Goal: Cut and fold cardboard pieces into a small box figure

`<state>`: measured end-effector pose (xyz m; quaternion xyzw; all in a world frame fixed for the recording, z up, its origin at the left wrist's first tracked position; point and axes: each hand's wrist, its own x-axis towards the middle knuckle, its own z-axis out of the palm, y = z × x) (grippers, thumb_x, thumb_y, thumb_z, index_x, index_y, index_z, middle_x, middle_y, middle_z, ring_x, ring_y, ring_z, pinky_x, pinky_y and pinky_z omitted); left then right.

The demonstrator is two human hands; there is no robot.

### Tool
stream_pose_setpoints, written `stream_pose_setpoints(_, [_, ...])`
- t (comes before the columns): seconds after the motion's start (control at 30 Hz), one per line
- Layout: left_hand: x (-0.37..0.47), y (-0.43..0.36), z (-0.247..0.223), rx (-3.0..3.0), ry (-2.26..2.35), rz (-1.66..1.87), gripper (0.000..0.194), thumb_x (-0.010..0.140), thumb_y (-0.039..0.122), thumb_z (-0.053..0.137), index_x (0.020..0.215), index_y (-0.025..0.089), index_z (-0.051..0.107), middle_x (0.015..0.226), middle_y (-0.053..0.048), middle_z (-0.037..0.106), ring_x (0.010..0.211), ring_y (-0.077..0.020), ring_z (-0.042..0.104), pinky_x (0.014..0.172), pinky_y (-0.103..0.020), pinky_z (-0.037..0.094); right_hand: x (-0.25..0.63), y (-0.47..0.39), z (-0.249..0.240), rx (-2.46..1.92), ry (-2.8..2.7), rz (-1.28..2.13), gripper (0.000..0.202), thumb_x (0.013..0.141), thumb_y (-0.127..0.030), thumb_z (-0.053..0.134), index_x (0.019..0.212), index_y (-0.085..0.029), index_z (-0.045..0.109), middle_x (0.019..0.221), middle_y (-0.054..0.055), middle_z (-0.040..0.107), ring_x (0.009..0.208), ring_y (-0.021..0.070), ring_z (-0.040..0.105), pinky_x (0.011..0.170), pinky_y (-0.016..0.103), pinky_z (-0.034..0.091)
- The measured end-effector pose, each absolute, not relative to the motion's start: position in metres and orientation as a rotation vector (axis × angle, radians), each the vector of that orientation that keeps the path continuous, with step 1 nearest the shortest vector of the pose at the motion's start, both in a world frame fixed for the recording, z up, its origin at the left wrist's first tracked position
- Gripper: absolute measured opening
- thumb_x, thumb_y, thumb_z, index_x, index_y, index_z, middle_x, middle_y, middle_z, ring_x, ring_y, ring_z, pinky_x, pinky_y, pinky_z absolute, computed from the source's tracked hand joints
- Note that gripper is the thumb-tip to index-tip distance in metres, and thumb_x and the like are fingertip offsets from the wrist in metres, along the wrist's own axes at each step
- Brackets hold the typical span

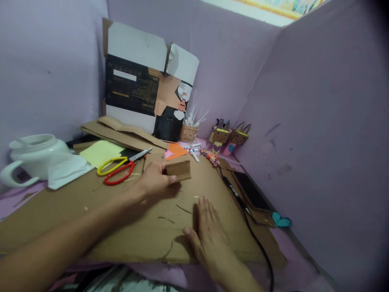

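Between the thumb and fingers of my left hand is a small folded piece of cardboard, held just above a large cardboard sheet. My right hand rests on that sheet nearer to me, its fingers stretched out and thumb apart, holding nothing. Thin dark scraps lie to the left of the right hand. Left of my left hand, scissors with one yellow and one red handle lie with their blades pointing away.
A white teapot stands at the left beside yellow paper. Cardboard strips and an upright printed box are behind. A black cable, a soldering-iron-like tool and a phone lie right, by the purple wall.
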<state>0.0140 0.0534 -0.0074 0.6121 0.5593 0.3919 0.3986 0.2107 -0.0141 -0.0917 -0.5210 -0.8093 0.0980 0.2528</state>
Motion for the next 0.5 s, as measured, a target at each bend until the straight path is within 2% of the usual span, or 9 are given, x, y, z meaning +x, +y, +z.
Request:
stream_pose_setpoints(0.1, [0.006,0.062,-0.004,1.616,1.417,1.023,0.021,0.061,0.019,0.060,0.080,0.013,0.065,0.066,0.000,0.063,0.060,-0.0136,0.057,0.054,-0.023,0.043,0.174,-0.019,-0.083,-1.371,-2.378,0.387,0.080,0.079,-0.052,0.045,0.132,0.006,0.029,0.139,0.030,0.019,0.130,0.0415,0.013,0.103,0.060,0.020])
stream_pose_setpoints(0.23, [0.001,0.064,0.000,1.674,1.414,0.997,0.017,0.061,0.019,0.059,0.075,0.012,0.065,0.069,-0.002,0.064,0.064,-0.0158,0.059,0.059,-0.025,0.045,0.116,-0.033,-0.062,-1.293,-2.471,0.572,0.093,0.074,-0.055,0.052,0.130,0.013,0.025,0.139,0.033,0.013,0.130,0.0442,0.005,0.104,0.061,0.013])
stream_pose_setpoints(0.27, [0.001,0.063,0.002,1.689,1.412,0.983,0.017,0.061,0.019,0.059,0.075,0.012,0.065,0.070,-0.003,0.065,0.065,-0.0166,0.060,0.060,-0.026,0.045,0.104,-0.036,-0.055,-1.228,-2.483,0.623,0.091,0.074,-0.055,0.051,0.131,0.012,0.026,0.139,0.032,0.015,0.130,0.0436,0.006,0.104,0.060,0.013])
stream_pose_setpoints(0.3, [0.002,0.062,0.004,1.703,1.411,0.970,0.018,0.061,0.019,0.059,0.076,0.012,0.065,0.071,-0.003,0.066,0.067,-0.0173,0.060,0.060,-0.026,0.046,0.095,-0.040,-0.048,-1.130,-2.492,0.698,0.087,0.075,-0.054,0.050,0.132,0.008,0.027,0.139,0.030,0.020,0.130,0.0430,0.011,0.104,0.059,0.017])
stream_pose_setpoints(0.33, [0.002,0.062,0.006,1.717,1.412,0.960,0.020,0.061,0.020,0.059,0.078,0.012,0.066,0.073,-0.004,0.067,0.069,-0.0180,0.060,0.061,-0.027,0.046,0.087,-0.041,-0.042,-0.934,-2.516,0.806,0.079,0.078,-0.053,0.047,0.134,0.000,0.029,0.139,0.024,0.029,0.129,0.0382,0.023,0.103,0.053,0.027])
stream_pose_setpoints(0.4, [0.001,0.061,0.010,1.741,1.424,0.941,0.023,0.061,0.020,0.059,0.081,0.012,0.067,0.075,-0.004,0.067,0.070,-0.0187,0.060,0.063,-0.028,0.046,0.078,-0.040,-0.031,-0.413,-2.587,1.057,0.057,0.084,-0.048,0.041,0.132,-0.018,0.035,0.130,0.008,0.050,0.117,0.0238,0.048,0.093,0.035,0.045])
stream_pose_setpoints(0.43, [0.001,0.061,0.011,1.760,1.433,0.930,0.024,0.061,0.021,0.060,0.082,0.013,0.067,0.075,-0.003,0.067,0.071,-0.0187,0.060,0.064,-0.028,0.046,0.075,-0.038,-0.029,-0.319,-2.586,1.065,0.048,0.087,-0.043,0.039,0.130,-0.021,0.037,0.126,0.004,0.054,0.115,0.0202,0.050,0.093,0.031,0.044])
stream_pose_setpoints(0.47, [0.000,0.061,0.012,1.785,1.440,0.914,0.024,0.061,0.021,0.060,0.083,0.013,0.067,0.075,-0.003,0.067,0.071,-0.0187,0.060,0.064,-0.028,0.045,0.072,-0.034,-0.030,-0.409,-2.563,0.994,0.044,0.088,-0.038,0.037,0.129,-0.020,0.038,0.126,0.005,0.054,0.117,0.0208,0.048,0.096,0.033,0.041])
stream_pose_setpoints(0.5, [-0.001,0.061,0.013,1.813,1.444,0.895,0.024,0.061,0.022,0.059,0.083,0.014,0.067,0.075,-0.003,0.067,0.072,-0.0187,0.060,0.065,-0.027,0.045,0.068,-0.031,-0.032,-0.621,-2.536,0.858,0.046,0.088,-0.036,0.039,0.128,-0.013,0.039,0.129,0.011,0.050,0.121,0.0259,0.042,0.100,0.040,0.035])
